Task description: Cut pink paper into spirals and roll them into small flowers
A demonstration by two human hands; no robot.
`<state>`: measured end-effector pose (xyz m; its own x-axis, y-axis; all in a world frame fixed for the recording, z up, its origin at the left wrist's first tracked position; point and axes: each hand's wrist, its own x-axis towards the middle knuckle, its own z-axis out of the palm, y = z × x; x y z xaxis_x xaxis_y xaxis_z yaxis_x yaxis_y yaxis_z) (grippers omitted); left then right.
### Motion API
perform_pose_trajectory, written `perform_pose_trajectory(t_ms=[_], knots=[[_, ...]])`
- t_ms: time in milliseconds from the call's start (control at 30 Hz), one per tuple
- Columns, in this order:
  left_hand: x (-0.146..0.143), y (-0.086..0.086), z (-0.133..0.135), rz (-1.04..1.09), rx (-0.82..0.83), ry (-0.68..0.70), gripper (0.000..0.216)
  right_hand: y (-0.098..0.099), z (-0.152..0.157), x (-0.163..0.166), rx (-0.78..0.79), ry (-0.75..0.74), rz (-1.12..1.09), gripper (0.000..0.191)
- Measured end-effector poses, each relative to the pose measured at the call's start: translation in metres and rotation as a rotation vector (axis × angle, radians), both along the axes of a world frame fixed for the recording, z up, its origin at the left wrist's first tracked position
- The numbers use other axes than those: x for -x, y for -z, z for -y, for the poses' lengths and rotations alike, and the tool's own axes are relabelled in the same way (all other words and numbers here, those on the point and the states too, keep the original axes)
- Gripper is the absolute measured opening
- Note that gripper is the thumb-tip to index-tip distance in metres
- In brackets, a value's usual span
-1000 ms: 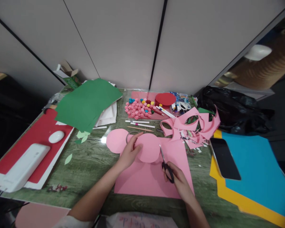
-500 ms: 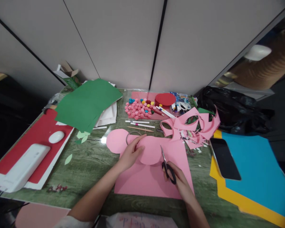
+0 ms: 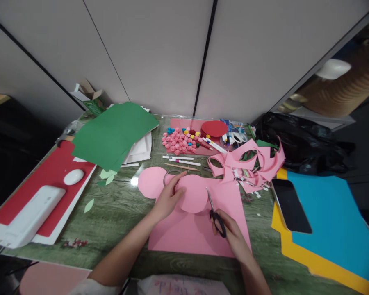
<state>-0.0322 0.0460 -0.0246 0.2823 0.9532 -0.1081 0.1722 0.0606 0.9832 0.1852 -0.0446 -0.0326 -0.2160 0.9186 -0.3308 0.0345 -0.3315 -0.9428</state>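
A large pink paper sheet (image 3: 199, 233) lies on the green table in front of me. My right hand (image 3: 230, 231) grips black-handled scissors (image 3: 213, 209), blades pointing away along the edge of a pink circle (image 3: 194, 197) partly cut from the sheet. My left hand (image 3: 167, 198) lies flat on the left of that circle, fingers pressing it down. Another pink circle (image 3: 149, 182) sits to the left, with a metal ring (image 3: 169, 175) by my fingertips.
Pink offcuts (image 3: 252, 164) pile at the right. A phone (image 3: 290, 205) rests on blue (image 3: 335, 217) and yellow paper. Green paper (image 3: 113, 133), a red sheet with a white mouse (image 3: 73, 176), small paper roses (image 3: 180, 141), and markers (image 3: 181, 159) lie behind.
The scissors and my right hand shifted very slightly along the circle's edge; my left hand's fingers adjusted a little on the circle. Nothing else moved.
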Motion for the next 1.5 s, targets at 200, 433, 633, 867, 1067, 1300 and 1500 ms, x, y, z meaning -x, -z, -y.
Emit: perform_pose_trajectory(t_ms=[200, 433, 633, 867, 1067, 1300, 1500], knots=[[0.0006, -0.0005, -0.0017, -0.002, -0.002, -0.031, 0.044, 0.0031, 0.0001, -0.0002, 0.008, -0.011, 0.0, 0.028], [0.0006, 0.0, -0.0025, -0.005, -0.012, -0.072, 0.041, 0.0057, 0.0023, -0.0015, 0.013, -0.009, -0.005, 0.028], [-0.0005, -0.0014, -0.0012, 0.008, -0.001, -0.035, 0.041, 0.0046, 0.0014, -0.0014, 0.005, 0.0, -0.048, 0.027], [-0.0009, -0.0072, 0.0013, -0.007, 0.005, 0.012, 0.041, 0.003, 0.0033, -0.0015, 0.011, 0.009, -0.057, 0.024], [-0.0013, -0.005, 0.0, -0.006, -0.01, -0.008, 0.042, 0.0011, 0.0005, 0.0, 0.01, -0.002, -0.023, 0.027], [-0.0004, -0.0009, -0.0009, 0.0, -0.002, -0.045, 0.042, 0.0027, 0.0008, -0.0001, 0.017, -0.007, -0.008, 0.03], [0.0006, -0.0002, -0.0026, -0.012, -0.013, -0.074, 0.039, 0.0015, 0.0004, -0.0003, 0.018, -0.013, -0.002, 0.03]])
